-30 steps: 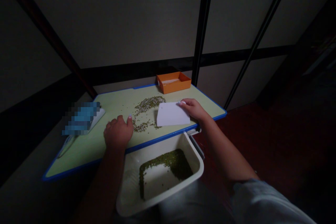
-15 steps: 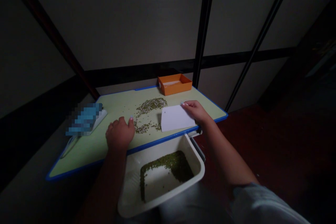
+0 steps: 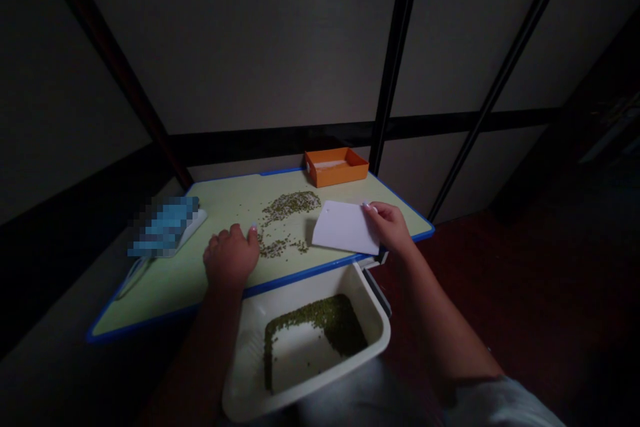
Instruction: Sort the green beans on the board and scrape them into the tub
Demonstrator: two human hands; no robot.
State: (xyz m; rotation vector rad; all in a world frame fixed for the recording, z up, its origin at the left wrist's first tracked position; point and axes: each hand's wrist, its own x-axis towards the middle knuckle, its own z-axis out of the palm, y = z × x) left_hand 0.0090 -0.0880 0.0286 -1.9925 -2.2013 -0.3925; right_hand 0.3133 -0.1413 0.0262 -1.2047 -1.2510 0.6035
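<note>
My right hand (image 3: 389, 223) pinches a stiff white card (image 3: 345, 227) by its right edge, thumb on top. The card has a small hole near its upper left corner and stands tilted over the front of the pale green table (image 3: 210, 287). Left of it, small green grains like mung beans (image 3: 293, 203), mixed with whitish bits, lie scattered. My left hand (image 3: 231, 257) rests on the tabletop beside the grains, thumb apart from the bent fingers and nothing seen in it. Below the front edge, a white plastic basin (image 3: 235, 373) holds more green grains, heaped toward its right side.
At the back of the table stands an orange open box (image 3: 337, 173) with something pale inside. A blurred-out blue item (image 3: 165, 227) lies on the left, with a white cable (image 3: 131, 277) beside it. Panelled doors (image 3: 280, 47) rise behind the table.
My right hand has drawn the white card slightly to the right, and its tilt has changed. The left hand stays in nearly the same place. The whole view has shifted a little.
</note>
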